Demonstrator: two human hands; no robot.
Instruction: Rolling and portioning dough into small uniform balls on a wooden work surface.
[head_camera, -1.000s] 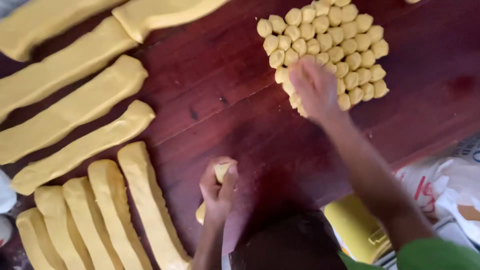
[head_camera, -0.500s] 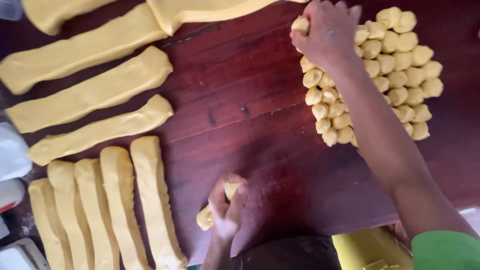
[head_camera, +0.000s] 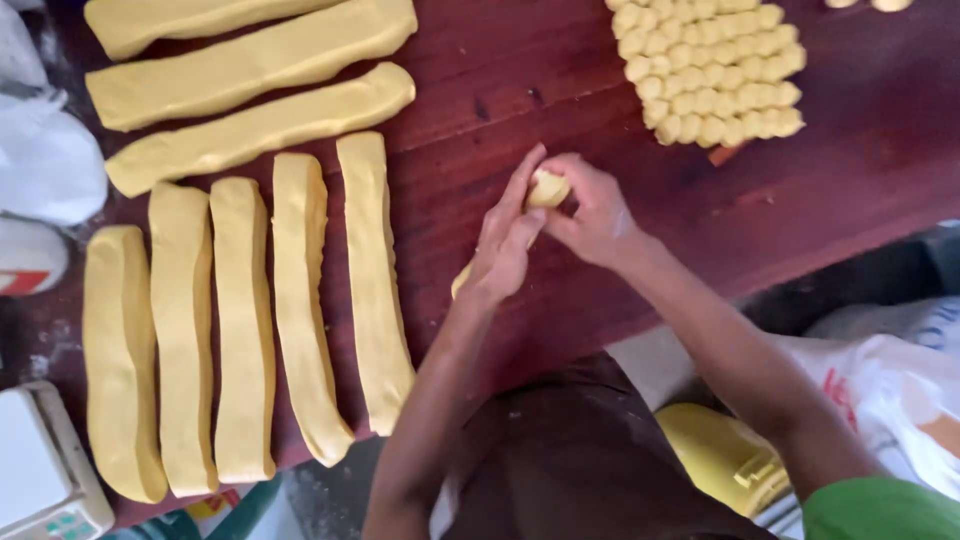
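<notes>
At the far left edge of the frame sit white plastic bags (head_camera: 45, 160), and in the lower left corner the corner of a white kitchen scale (head_camera: 40, 480) shows. Beside them, on the dark red wooden counter (head_camera: 480, 70), five yellow dough logs (head_camera: 245, 320) lie side by side, running top to bottom in the left half of the frame. Above them, in the upper left, three longer dough strips (head_camera: 260, 125) lie crosswise, each slanting slightly up to the right.

Just right of the last log, near the middle of the frame, the left hand (head_camera: 505, 245) is raised with its fingers (head_camera: 520, 190) stretched up and pressed against a small yellow dough piece (head_camera: 548, 188). A bit more yellow dough (head_camera: 460, 282) peeks out under the heel of this hand; whether it is gripped cannot be told. The right hand (head_camera: 595, 215) meets the left from the other side, its fingers curled narrowly around the same dough piece, so the piece is held between both hands just above the counter's front part.

Further right, in the upper right of the frame, a tight cluster of small dough balls (head_camera: 710, 70) sits in neat rows on the counter, well apart from the hands. Below the counter edge, at lower right, a yellow plastic container (head_camera: 720, 455) and a white sack (head_camera: 890, 390) lie near the person's green sleeve (head_camera: 880, 510).
</notes>
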